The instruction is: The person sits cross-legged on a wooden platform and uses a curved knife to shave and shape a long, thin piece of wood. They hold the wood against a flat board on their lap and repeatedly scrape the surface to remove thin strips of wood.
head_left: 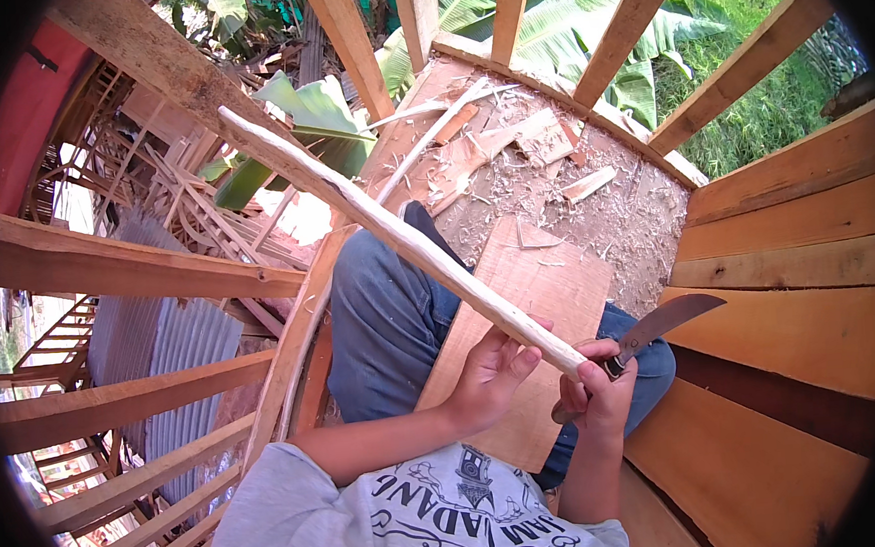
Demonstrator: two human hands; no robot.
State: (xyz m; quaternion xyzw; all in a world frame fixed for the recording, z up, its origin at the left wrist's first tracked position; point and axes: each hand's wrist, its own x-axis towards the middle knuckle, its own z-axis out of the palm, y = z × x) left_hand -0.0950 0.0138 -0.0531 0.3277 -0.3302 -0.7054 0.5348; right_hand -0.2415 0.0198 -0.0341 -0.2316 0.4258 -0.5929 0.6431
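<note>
A long pale stick (pixel 395 231), stripped of bark, slants from the upper left down to my hands. My left hand (pixel 489 379) supports it near its lower end, fingers behind it and thumb along the near side. A knife (pixel 666 328) with a broad curved blade and dark handle is gripped in my right hand (pixel 597 392), its blade pointing right, away from the stick. The right thumb and fingers also meet the stick's lower end. Beneath both hands a flat wooden board (pixel 547 267) lies across my lap, over my jeans (pixel 381 327).
Wood shavings (pixel 634 211) and bark pieces (pixel 544 137) litter the floor ahead. Another thin stick (pixel 429 139) lies there. Wooden railings (pixel 136 257) stand left and ahead, and a plank wall (pixel 780 308) rises close on the right. Banana leaves (pixel 563 30) hang beyond the railing.
</note>
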